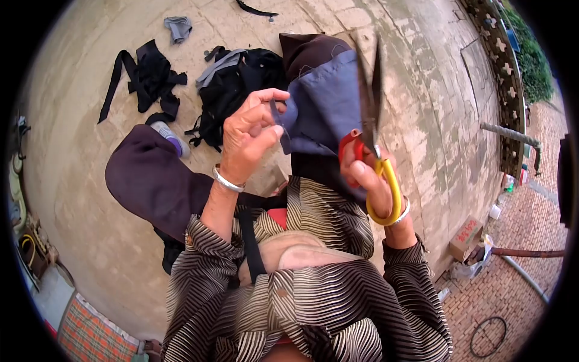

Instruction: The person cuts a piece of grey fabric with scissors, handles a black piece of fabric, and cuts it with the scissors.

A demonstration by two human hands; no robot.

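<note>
My left hand (250,133) is raised before my lap, its thumb and fingers closed on a thin dark fabric strip (282,136) that dangles from the pinch. My right hand (369,180) grips a pair of large scissors (375,96) with red and yellow handles. Their dark blades point away from me and look slightly apart, a little blurred. Blue-grey cloth (325,99) is spread over my right knee, between the two hands. A black and grey heap of fabric (244,81) lies on the ground just beyond my left hand.
Black cut cloth pieces (154,75), a grey scrap (178,28) and a black strip (256,8) lie on the concrete ground. A cardboard box (467,238) and a plastic bag (473,265) stand at the right, near a pipe (509,134). A plaid cloth (93,330) is at lower left.
</note>
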